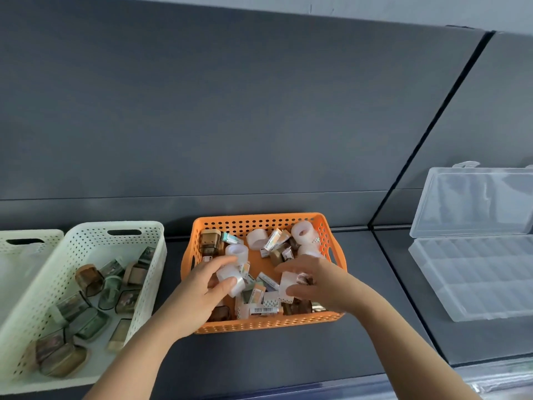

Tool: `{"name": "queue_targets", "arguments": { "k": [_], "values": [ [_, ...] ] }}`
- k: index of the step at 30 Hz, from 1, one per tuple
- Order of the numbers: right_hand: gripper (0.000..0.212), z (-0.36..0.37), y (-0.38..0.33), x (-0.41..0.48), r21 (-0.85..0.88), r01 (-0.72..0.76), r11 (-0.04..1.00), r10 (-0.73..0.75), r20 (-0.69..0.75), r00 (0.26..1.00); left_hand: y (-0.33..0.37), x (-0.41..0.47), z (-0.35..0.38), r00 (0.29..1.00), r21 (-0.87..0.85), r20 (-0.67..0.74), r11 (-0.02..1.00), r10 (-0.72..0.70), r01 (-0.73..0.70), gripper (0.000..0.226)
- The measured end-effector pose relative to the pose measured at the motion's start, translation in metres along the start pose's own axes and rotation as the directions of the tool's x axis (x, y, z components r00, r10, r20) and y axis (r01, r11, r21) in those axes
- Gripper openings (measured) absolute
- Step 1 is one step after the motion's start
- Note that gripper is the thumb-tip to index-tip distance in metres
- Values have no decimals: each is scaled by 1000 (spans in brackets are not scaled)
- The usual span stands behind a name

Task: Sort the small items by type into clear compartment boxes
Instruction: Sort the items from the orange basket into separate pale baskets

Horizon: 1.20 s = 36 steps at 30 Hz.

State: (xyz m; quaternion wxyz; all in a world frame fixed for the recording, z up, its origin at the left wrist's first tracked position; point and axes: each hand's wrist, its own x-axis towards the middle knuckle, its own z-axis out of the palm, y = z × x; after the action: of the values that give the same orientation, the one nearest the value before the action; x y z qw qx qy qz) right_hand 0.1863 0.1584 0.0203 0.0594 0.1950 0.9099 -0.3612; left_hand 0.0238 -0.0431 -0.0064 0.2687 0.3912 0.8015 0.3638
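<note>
Two tape rolls are in hand in the head view, one to each grip. The left grip (202,290) curls thumb and fingers round a cloudy, glossy translucent white tape roll (230,282). The right grip (320,284) pinches a whiter paper-wrapped roll with a dotted band along its lower edge (286,287). Both rolls are held low over the orange perforated plastic basket (268,323), and the two grips are near each other but apart.

Four more loose white rolls (257,238) lie in that basket. Two are just beyond the left grip's fingertips and two are beyond the right grip, toward the far corner. At least eight small printed cardboard boxes (272,239) are scattered between and beyond the grips. Amber-brown plastic pieces (210,241) sit beyond the left grip and partly under both wrists, so their number cannot be told.

Left of the left grip stand two white perforated baskets. The nearer white basket (115,226) holds some ten or eleven brown and green translucent cases (89,280), which overlap too much for an exact count. The farther white basket (28,233) is cut off by the frame edge.

Well to the right of the right grip, one clear plastic compartment box (473,278) rests on the dark grey tabletop (288,356), with its hinged lid (476,200) raised behind it.
</note>
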Motion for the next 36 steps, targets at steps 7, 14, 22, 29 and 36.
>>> {"name": "queue_targets", "arguments": {
  "k": [7, 14, 22, 29, 36],
  "values": [
    [25, 6, -29, 24, 273, 183, 944, -135, -184, 974, 13, -34, -4, 951, -328, -295, 945, -93, -9, 26],
    [24, 64, -92, 68, 413, 274, 869, -233, -148, 961, -21, -93, -50, 733, -383, -607, 921, -307, 69, 28],
    [26, 144, -189, 115, 444, 323, 836, -335, -53, 941, -116, -163, -159, 502, -215, -772, 903, -390, 371, 26],
    [23, 194, -260, 159, 387, 334, 859, -348, -37, 937, -207, -161, -229, 735, 128, -620, 889, -274, 440, 31],
    [18, 236, -306, 206, 54, 380, 923, -374, -100, 922, -230, -160, -248, 903, 359, -328, 848, -276, 390, 27]
  ]
}}
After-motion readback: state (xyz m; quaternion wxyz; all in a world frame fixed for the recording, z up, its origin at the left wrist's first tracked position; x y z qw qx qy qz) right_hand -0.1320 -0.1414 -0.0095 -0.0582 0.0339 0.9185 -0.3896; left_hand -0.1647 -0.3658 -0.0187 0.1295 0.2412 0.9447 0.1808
